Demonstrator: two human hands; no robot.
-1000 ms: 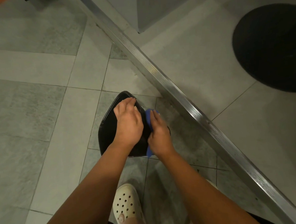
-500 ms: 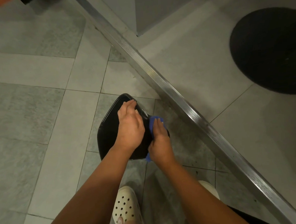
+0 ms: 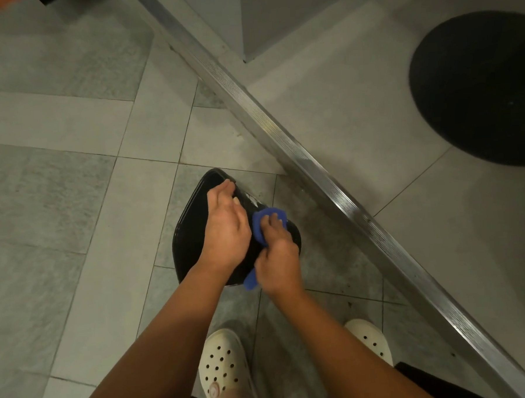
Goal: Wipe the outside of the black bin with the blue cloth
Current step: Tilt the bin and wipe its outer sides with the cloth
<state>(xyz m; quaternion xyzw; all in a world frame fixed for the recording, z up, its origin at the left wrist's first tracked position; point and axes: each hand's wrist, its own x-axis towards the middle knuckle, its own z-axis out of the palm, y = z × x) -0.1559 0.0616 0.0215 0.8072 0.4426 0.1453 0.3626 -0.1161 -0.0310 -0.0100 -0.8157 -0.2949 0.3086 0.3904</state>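
Since a second ago the right hand (image 3: 276,259) has carried the cloth (image 3: 264,226) up from the bin's (image 3: 190,233) right side onto its upper right shoulder, and more blue now shows ahead of the fingers than before; a tail of cloth hangs out below the wrist. The left hand (image 3: 226,228) has kept its station on top of the bin, though its fingers have drawn closer together and now curl over the far edge. The inference is that wiping is under way and the stroke is travelling along the right flank toward the far corner; the left and near faces show no contact at this moment, so a fair portion of the outside likely remains. The bin stands on the tiled floor (image 3: 73,208), just beside a metal rail (image 3: 314,171) that runs diagonally past its right side, with the person's pale clogs (image 3: 224,371) near its base. Right hand: fingers bent and pressed down, bunching the cloth against the black surface, wrist cocked, forearm reaching in from lower right. Left hand: palm down, fingers together and hooked on the rim, steadying the bin; it grips nothing else. Both forearms are bare and extended forward and downward. The rail leaves little room on that side, which may cramp the next pass.
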